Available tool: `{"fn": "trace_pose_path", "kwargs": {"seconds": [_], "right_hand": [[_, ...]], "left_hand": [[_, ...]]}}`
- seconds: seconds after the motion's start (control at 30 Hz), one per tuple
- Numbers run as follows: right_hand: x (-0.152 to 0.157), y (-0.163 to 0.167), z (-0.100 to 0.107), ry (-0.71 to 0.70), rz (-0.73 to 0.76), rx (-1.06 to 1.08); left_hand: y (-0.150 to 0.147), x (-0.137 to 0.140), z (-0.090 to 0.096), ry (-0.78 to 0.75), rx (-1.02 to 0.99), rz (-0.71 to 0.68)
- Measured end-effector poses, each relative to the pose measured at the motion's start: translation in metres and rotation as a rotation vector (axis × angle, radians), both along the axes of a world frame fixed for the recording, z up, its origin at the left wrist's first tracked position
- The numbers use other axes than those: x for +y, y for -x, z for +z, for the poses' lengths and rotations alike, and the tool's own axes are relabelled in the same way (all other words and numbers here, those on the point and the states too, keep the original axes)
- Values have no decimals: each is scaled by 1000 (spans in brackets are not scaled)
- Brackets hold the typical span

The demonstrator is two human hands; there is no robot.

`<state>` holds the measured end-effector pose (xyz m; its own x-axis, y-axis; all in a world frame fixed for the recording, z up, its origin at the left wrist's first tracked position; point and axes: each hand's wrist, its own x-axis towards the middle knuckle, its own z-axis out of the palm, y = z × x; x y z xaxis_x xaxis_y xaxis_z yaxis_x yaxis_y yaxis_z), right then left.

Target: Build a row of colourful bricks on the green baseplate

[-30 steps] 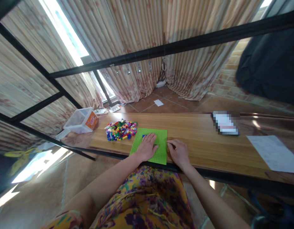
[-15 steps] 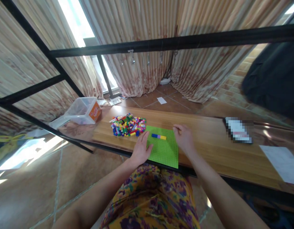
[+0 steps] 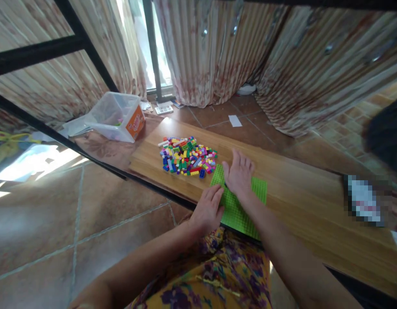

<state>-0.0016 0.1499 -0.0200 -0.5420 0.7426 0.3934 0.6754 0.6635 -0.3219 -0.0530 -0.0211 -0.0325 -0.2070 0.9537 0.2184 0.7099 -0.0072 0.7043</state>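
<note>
Where it shows, the baseplate (image 3: 234, 211) is green — studded.

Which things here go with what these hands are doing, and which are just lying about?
In the job:
Green baseplate, right hand over it, left hand at its edge
Pile of coloured bricks, probably, close beside it

Just lying about:
White paper on the floor
Pixelated item at far right
Clear plastic box, apparently set aside
</note>
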Motion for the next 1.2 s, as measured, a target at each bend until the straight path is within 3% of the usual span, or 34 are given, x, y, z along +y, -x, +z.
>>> {"fn": "trace_pose_path", "kwargs": {"seconds": [0.13,0.23,0.37,0.43,0.6,0.73,0.87,0.97,1.07,1.2], "right_hand": [[8,-2,-10,132,-92,63],[26,-5,3,188,-136,179],[40,-4,32,49,-121,306],[35,1,36,-26,-132,278],[3,12,6,-39,-64,-23],[4,12,-13,28,-84,-6],[31,-1,-4,113,-194,181],[50,-19,11,85,-184,279],[48,-31,17,24,-164,247],[23,-29,2,3,-164,42]], "left_hand": [[-2,1,0,7,26,5],[-3,2,-2,1,34,6],[-7,5,0,-4,42,-11],[-11,8,2,3,49,-21],[-16,13,5,23,62,-33],[-16,12,5,14,100,-25],[-16,11,5,11,121,-36],[-16,11,7,9,109,-38],[-16,13,10,21,108,-33],[-16,15,10,30,130,-44]]}}
